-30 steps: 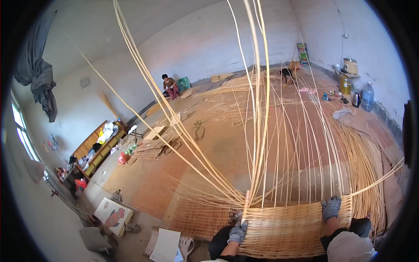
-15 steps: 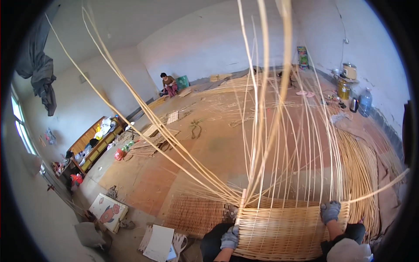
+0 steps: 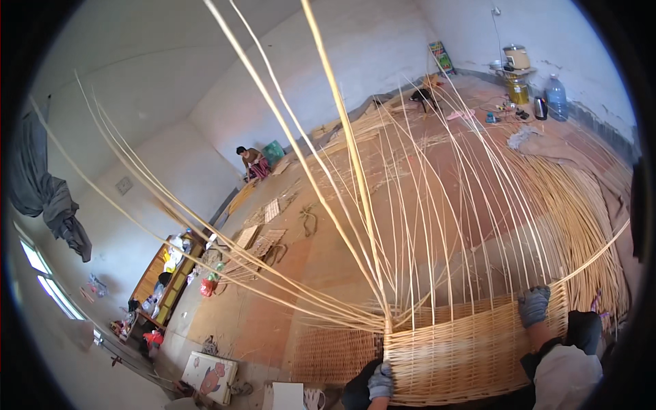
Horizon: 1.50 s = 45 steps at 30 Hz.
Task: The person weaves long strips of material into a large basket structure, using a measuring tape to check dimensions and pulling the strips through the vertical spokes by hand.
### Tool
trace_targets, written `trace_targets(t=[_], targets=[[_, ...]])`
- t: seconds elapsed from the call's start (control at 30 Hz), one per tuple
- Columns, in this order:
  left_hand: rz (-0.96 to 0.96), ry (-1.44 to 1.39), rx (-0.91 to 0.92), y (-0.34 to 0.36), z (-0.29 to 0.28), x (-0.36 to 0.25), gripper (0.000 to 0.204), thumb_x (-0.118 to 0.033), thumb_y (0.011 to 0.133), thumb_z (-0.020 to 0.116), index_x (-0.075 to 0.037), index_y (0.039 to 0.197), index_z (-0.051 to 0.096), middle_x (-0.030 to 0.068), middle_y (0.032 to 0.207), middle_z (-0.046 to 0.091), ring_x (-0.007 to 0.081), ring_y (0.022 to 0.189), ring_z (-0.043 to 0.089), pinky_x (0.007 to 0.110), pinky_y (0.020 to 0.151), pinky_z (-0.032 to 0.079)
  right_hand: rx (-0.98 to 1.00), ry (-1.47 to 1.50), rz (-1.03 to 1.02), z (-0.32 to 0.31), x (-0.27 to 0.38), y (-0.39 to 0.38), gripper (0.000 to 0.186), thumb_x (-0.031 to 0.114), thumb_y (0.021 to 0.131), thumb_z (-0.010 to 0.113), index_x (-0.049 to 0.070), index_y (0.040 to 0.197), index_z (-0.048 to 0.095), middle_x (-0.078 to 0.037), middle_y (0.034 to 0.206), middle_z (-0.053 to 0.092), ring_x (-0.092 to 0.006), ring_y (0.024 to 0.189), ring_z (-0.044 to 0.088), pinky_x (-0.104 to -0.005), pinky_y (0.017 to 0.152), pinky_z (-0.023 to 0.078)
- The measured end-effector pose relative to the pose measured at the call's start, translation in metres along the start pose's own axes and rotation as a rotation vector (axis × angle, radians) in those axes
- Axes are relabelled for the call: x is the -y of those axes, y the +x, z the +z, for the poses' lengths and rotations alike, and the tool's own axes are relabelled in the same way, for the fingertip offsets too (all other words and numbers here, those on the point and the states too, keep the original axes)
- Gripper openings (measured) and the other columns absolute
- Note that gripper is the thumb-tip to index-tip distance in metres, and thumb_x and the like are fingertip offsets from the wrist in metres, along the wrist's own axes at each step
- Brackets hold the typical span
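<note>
Both hands wear grey gloves. My left hand (image 3: 380,381) grips the lower left corner of a pale woven wicker basket (image 3: 465,355), its fingers closed on that side. At the upper right of the woven side, my right hand (image 3: 534,307) has its fingers curled over the rim. Long pale rods (image 3: 348,137) rise from the basket's left corner, fanning up and leftward, with thinner stakes along the rim. A thicker cane (image 3: 594,256) sticks out from the right corner. Part of another woven panel (image 3: 331,348) lies on the floor behind the left corner, partly hidden.
A bundle of loose canes (image 3: 588,205) lies at right. A seated person (image 3: 251,162) is at the back. A wooden bench with clutter (image 3: 164,287) stands left. A jug (image 3: 555,99), pot and kettle are by the right wall. A picture board (image 3: 201,383) lies lower left.
The view has tilted, with the room's left side now lower. The basket and both hands have shifted right in view, and the tall rods lean further left.
</note>
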<state>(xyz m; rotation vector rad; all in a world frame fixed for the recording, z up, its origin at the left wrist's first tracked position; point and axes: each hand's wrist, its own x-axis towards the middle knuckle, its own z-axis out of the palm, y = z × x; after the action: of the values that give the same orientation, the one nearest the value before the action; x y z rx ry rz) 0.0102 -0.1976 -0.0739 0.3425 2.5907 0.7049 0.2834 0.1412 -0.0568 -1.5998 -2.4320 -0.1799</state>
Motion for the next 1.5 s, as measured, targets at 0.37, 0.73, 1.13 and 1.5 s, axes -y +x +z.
trace_targets(t=[0.37, 0.73, 1.13, 1.5], targets=[[0.15, 0.022, -0.081, 0.019, -0.009, -0.025, 0.054, -0.054, 0.081, 0.024, -0.015, 0.105, 0.053, 0.0183, 0.091, 0.057, 0.0362, 0.085, 0.052, 0.041, 0.076, 0.041, -0.305, 0.319, 0.057, 0.074, -0.01, 0.01, 0.02, 0.022, 0.07, 0.046, 0.006, 0.064, 0.056, -0.012, 0.068, 0.053, -0.028, 0.073, 0.048, -0.0414, 0.076, 0.033], [0.144, 0.053, -0.145, 0.021, -0.019, -0.014, 0.056, -0.056, 0.08, 0.023, -0.015, 0.107, 0.05, 0.0205, 0.091, 0.056, 0.0372, 0.085, 0.052, 0.043, 0.077, 0.041, -0.498, 0.22, -0.142, 0.007, 0.025, 0.011, 0.019, 0.02, 0.071, 0.044, 0.008, 0.059, 0.052, -0.011, 0.065, 0.05, -0.0282, 0.071, 0.046, -0.0412, 0.071, 0.033], [0.05, 0.087, -0.025, 0.004, -0.021, -0.01, 0.057, -0.057, 0.079, 0.023, -0.017, 0.111, 0.048, 0.0199, 0.094, 0.056, 0.0359, 0.088, 0.052, 0.041, 0.078, 0.04, -0.285, 0.155, -0.057, 0.013, 0.003, -0.011, 0.018, 0.022, 0.069, 0.046, 0.007, 0.063, 0.054, -0.012, 0.069, 0.049, -0.0283, 0.077, 0.045, -0.0423, 0.077, 0.032], [0.118, 0.056, -0.046, 0.019, -0.03, -0.016, 0.058, -0.055, 0.081, 0.02, -0.014, 0.107, 0.051, 0.0188, 0.098, 0.054, 0.0365, 0.091, 0.05, 0.042, 0.08, 0.039, -0.377, 0.154, -0.09, 0.011, 0.019, -0.003, 0.021, 0.021, 0.072, 0.044, 0.004, 0.07, 0.054, -0.013, 0.075, 0.051, -0.0285, 0.08, 0.046, -0.0411, 0.081, 0.031]])
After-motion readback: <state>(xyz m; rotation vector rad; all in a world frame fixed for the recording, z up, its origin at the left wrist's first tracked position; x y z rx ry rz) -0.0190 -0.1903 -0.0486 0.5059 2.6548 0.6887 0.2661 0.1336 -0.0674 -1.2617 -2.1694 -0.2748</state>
